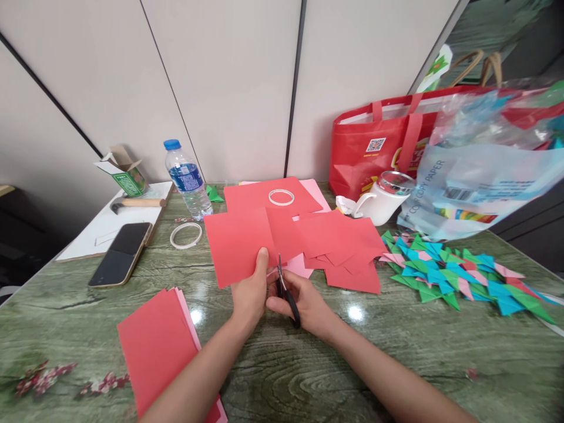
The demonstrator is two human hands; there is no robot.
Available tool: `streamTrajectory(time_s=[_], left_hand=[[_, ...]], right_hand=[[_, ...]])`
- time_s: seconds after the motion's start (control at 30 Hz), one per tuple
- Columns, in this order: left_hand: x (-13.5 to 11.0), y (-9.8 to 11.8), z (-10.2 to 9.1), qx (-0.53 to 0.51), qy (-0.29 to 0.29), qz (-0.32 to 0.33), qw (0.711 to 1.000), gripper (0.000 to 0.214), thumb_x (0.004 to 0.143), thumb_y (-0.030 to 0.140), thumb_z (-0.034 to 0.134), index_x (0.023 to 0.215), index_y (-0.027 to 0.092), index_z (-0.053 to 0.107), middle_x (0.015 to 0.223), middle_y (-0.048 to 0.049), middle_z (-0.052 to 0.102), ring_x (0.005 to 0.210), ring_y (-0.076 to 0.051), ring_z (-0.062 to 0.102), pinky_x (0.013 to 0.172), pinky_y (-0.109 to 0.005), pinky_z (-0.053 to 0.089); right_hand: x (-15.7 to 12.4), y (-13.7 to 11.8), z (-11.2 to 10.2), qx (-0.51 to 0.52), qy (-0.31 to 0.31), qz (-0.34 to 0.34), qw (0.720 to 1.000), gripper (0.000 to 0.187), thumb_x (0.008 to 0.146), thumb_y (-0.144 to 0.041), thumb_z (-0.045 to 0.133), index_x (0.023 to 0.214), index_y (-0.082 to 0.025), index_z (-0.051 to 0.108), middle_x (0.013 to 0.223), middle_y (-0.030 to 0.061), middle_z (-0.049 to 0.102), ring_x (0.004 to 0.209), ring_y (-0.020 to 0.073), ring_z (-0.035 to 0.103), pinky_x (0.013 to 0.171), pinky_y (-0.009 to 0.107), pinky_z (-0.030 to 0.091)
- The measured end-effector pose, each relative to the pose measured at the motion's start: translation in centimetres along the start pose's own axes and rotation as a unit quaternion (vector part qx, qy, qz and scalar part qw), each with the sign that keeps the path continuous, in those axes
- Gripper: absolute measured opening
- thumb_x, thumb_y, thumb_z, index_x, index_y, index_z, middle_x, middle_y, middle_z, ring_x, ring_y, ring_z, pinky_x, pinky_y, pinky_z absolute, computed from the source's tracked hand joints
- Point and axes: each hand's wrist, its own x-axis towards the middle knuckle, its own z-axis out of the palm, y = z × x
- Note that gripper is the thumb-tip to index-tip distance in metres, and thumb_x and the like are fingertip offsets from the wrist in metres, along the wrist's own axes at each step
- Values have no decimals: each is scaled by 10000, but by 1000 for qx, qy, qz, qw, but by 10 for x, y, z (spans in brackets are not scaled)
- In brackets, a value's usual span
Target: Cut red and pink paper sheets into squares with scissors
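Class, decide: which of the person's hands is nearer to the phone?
Left hand: it holds red paper to the right of the phone; the right hand, with scissors, is farther right.

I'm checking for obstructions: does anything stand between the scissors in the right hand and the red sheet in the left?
Nothing visible does: the scissors in the right hand have their blades at the red sheet, near its lower edge. The left hand has its thumb beside the blades, not between.
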Motion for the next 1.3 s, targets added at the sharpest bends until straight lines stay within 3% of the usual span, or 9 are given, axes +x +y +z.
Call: streamTrajectory(time_s=[0.33, 0.73, 0.97, 1.3], left_hand=[[-5, 15, 2, 47, 7, 4, 999, 343, 607, 453, 618, 793, 165, 631, 764, -73, 643, 792, -208, 599, 763, -321, 438], [-9, 20, 4, 32, -8, -31, 999, 442, 602, 491, 607, 884, 150, 612, 800, -81, 640, 618, -171, 597, 555, -285, 476], [-6, 13, 5, -20, -3, -24, 1000, 347, 600, 422, 635, 809, 146, 616, 659, -57, 632, 664, -192, 611, 578, -282, 479], [-1, 0, 2, -37, 4, -13, 999, 302, 598, 399, 640, 792, 170, 604, 694, -48, 632, 782, -201, 603, 698, -319, 479]], right_hand=[[0, -1, 1, 0, 1, 7, 1000, 411, 585, -423, 696, 833, -164, 495, 678, -27, 447, 596, 103, 424, 563, 234, 361], [0, 2, 0, -10, 6, 4, 1000, 416, 586, -430, 694, 843, -163, 506, 672, -26, 448, 588, 99, 422, 556, 227, 364], [1, 4, 1, -16, 25, 4, 1000, 389, 584, -432, 692, 794, -162, 507, 628, -40, 434, 560, 92, 396, 539, 228, 346], [1, 7, 1, -8, 22, 8, 1000, 312, 645, -377, 661, 812, -154, 521, 626, -35, 446, 568, 91, 391, 539, 225, 336]])
